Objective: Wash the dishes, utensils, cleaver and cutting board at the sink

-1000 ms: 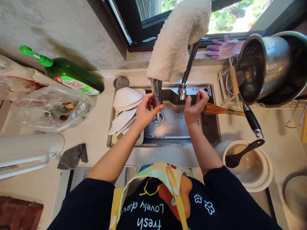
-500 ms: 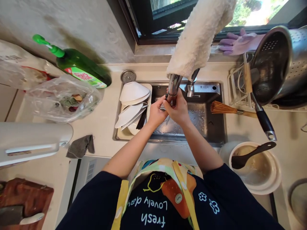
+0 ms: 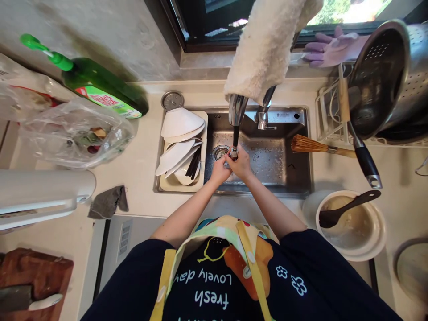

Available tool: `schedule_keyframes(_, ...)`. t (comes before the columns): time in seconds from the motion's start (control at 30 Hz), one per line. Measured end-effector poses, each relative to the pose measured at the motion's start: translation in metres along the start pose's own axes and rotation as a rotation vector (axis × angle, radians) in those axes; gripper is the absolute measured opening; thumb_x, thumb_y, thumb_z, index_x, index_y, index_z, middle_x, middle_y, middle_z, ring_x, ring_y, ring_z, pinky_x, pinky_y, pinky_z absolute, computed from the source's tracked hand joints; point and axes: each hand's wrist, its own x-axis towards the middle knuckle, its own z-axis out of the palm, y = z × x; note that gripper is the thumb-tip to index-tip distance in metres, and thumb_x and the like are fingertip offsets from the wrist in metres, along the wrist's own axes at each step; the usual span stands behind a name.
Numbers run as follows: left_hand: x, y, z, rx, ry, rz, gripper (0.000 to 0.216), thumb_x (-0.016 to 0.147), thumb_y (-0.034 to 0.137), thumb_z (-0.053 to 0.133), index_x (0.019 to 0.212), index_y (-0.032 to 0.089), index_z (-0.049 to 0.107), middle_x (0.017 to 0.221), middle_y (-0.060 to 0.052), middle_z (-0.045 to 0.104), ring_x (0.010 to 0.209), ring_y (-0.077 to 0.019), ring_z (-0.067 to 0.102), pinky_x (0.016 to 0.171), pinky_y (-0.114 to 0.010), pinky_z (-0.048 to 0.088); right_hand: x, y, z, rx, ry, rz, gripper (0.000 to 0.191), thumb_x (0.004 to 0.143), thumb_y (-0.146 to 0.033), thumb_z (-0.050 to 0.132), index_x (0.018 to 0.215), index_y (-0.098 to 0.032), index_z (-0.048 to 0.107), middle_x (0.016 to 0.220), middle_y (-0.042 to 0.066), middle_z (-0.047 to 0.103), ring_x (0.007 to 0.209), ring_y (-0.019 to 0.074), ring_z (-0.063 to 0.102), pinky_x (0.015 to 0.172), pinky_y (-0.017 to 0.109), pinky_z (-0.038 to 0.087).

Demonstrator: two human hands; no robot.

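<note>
Probably light, stiff, slippery faucet head (image 3: 234, 153); grip at near end of hose (image 3: 236, 135). Right hand (image 3: 241, 165): fingers clamped on it; left hand (image 3: 220, 172): can't tell.

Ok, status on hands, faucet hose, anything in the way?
Left hand and right hand together at the metal fitting, grips partly hidden. Black faucet hose extending below chrome spout. Possible snag: dish tray beside left hand.
</note>
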Motion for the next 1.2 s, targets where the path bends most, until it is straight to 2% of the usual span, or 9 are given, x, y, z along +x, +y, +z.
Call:
schedule_keyframes(0.1,-0.007,-0.016,0.017,-0.031,-0.073,-0.034,0.037,0.063,0.013,0.065,0.101,0.012,0.069,0.103,-0.008,0.072,0.098,-0.0277,0.065,0.091,-0.040,0.049,-0.010,0.025,-0.003,-0.032,-0.037,0.044,0.008,0.070,-0.019,0.058,0.076,-0.021,0.053,0.085,0.003,0.058,0.085,0.0192,0.057,0.080,0.033,0.047)
schedule_keyframes(0.3,-0.016,-0.037,0.042,-0.100,-0.211,-0.051,0.048,0.061,0.010,0.065,0.109,0.013,0.067,0.112,-0.009,0.070,0.109,-0.0290,0.061,0.099,-0.044,0.044,-0.028,0.061,-0.006,-0.113,-0.155,0.235,0.012,0.059,-0.016,0.058,0.070,-0.020,0.056,0.086,0.003,0.054,0.079,0.0188,0.055,0.077,0.034,0.048)
schedule_keyframes(0.47,-0.023,-0.043,0.056,-0.062,-0.255,-0.060,0.053,0.060,0.009,0.066,0.113,0.013,0.063,0.123,-0.013,0.064,0.119,-0.0301,0.056,0.104,-0.045,0.041,-0.041,0.077,-0.002,-0.132,-0.100,0.321,0.010,0.059,-0.017,0.057,0.068,-0.020,0.056,0.083,0.003,0.052,0.078,0.0194,0.053,0.077,0.035,0.048)
schedule_keyframes(0.6,-0.024,-0.044,0.055,-0.088,-0.245,-0.038,0.055,0.065,0.013,0.068,0.119,0.014,0.056,0.127,-0.014,0.061,0.120,-0.0267,0.056,0.106,-0.042,0.040,-0.041,0.088,-0.004,-0.102,-0.034,0.342,0.015,0.056,-0.017,0.058,0.071,-0.019,0.057,0.083,0.002,0.053,0.077,0.0183,0.053,0.077,0.034,0.047)
schedule_keyframes(0.73,-0.007,-0.052,0.044,-0.307,-0.442,-0.061,0.046,0.068,0.025,0.073,0.111,0.014,0.059,0.120,-0.014,0.065,0.117,-0.0246,0.059,0.106,-0.041,0.040,-0.040,0.102,-0.008,0.033,-0.012,0.342,0.016,0.054,-0.018,0.059,0.070,-0.020,0.055,0.081,0.000,0.053,0.075,0.0165,0.053,0.074,0.031,0.046)
schedule_keyframes(0.83,0.013,-0.057,0.035,-0.369,-0.595,-0.090,0.040,0.065,0.030,0.077,0.098,0.014,0.062,0.112,-0.014,0.067,0.112,-0.0248,0.061,0.102,-0.042,0.043,-0.044,0.110,-0.012,0.162,-0.019,0.346,0.016,0.055,-0.020,0.060,0.070,-0.020,0.054,0.081,-0.001,0.054,0.073,0.0146,0.052,0.072,0.030,0.045)
schedule_keyframes(0.97,0.038,-0.050,0.033,-0.289,-0.768,-0.115,0.039,0.056,0.031,0.082,0.084,0.014,0.061,0.099,-0.010,0.070,0.097,-0.0215,0.065,0.094,-0.041,0.047,-0.048,0.115,-0.022,0.350,-0.071,0.315,0.021,0.054,-0.024,0.069,0.066,-0.020,0.052,0.080,-0.002,0.052,0.075,0.0138,0.050,0.075,0.029,0.042)
schedule_keyframes(1.07,0.052,-0.037,0.037,-0.169,-0.891,-0.116,0.042,0.050,0.031,0.084,0.080,0.013,0.061,0.092,-0.007,0.071,0.092,-0.0207,0.065,0.092,-0.040,0.047,-0.048,0.115,-0.031,0.508,-0.145,0.264,0.025,0.053,-0.025,0.074,0.063,-0.020,0.051,0.079,-0.003,0.049,0.078,0.0135,0.048,0.078,0.028,0.041)
schedule_keyframes(1.2,0.065,-0.016,0.043,-0.058,-0.955,-0.084,0.041,0.050,0.032,0.083,0.081,0.013,0.063,0.090,-0.005,0.071,0.092,-0.0217,0.065,0.091,-0.039,0.047,-0.046,0.115,-0.040,0.614,-0.139,0.256,0.030,0.053,-0.027,0.079,0.061,-0.020,0.051,0.082,-0.002,0.047,0.089,0.0149,0.048,0.083,0.029,0.040)
